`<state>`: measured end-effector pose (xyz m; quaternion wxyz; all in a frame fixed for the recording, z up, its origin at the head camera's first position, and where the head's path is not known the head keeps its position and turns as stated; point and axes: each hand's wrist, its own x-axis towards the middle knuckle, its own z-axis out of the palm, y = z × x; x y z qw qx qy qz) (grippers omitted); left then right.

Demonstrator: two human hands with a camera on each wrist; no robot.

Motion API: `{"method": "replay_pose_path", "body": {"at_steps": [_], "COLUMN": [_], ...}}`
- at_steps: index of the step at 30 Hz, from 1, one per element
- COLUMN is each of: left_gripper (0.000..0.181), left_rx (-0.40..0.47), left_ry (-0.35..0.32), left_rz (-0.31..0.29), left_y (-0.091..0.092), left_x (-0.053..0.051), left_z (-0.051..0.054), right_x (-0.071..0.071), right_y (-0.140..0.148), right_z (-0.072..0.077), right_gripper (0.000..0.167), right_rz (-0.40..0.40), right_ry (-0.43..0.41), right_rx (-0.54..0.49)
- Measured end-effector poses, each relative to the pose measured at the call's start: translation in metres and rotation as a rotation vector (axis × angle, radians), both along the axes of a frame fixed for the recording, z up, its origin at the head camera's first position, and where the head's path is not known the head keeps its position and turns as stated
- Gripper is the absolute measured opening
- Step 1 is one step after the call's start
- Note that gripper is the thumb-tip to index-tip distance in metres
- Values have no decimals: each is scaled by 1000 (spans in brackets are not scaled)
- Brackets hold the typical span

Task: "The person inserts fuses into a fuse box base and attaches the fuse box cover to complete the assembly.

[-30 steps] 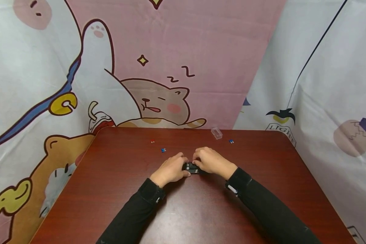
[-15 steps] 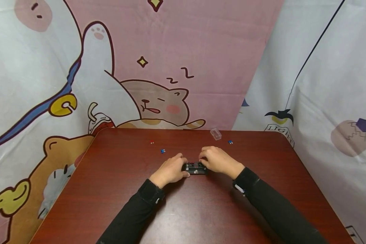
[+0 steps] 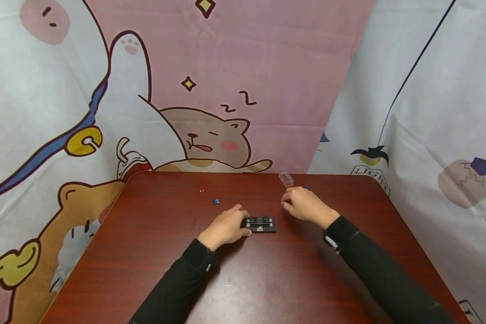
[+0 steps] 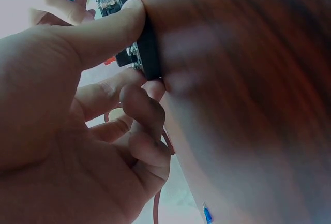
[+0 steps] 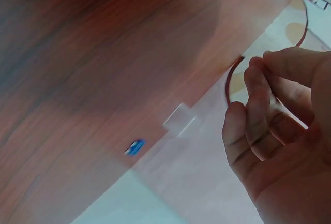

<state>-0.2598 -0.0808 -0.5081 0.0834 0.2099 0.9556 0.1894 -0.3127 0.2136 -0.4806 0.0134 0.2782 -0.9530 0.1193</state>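
Observation:
In the head view, my left hand (image 3: pixel 225 227) grips the left end of a small black terminal block (image 3: pixel 266 225) with metal screws. The left wrist view shows the thumb on one side of the black block (image 4: pixel 150 53) and fingers on the other; a red part sticks out from its top. My right hand (image 3: pixel 308 206) hovers to the right of the block, apart from it. Its fingers are loosely bent in the right wrist view, thumb (image 5: pixel 289 63) close to the index fingertip, with nothing visible between. A small blue piece (image 5: pixel 136 147) with metal ends lies beyond this hand.
A clear plastic cover (image 3: pixel 285 178) lies at the table's back edge. Another blue piece (image 3: pixel 216 201) and a tiny red piece (image 3: pixel 201 189) sit left of centre on the brown table (image 3: pixel 243 288). A printed cloth (image 3: pixel 291 67) hangs behind.
My right hand has left the black block and moved right and slightly back, now partly covering the right blue piece. My left hand keeps its grip on the block.

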Motion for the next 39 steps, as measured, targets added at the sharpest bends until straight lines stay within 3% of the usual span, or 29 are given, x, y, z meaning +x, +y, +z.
{"method": "replay_pose_path", "body": {"at_steps": [16,24,39], "left_gripper": [50,50,53], "left_rx": [14,15,-6], "left_ry": [-1,1,-9], "left_rz": [-2,-3,-5], "left_y": [0,-1,0], "left_x": [1,0,-1], "left_z": [1,0,1], "right_x": [-37,-54,-76], "right_y": [52,71,76], "right_z": [10,6,-16], "right_gripper": [29,27,26], "right_rz": [-251,-304,-359], "right_ry": [-62,-67,-165], "right_rx": [-26,-73,-22]}}
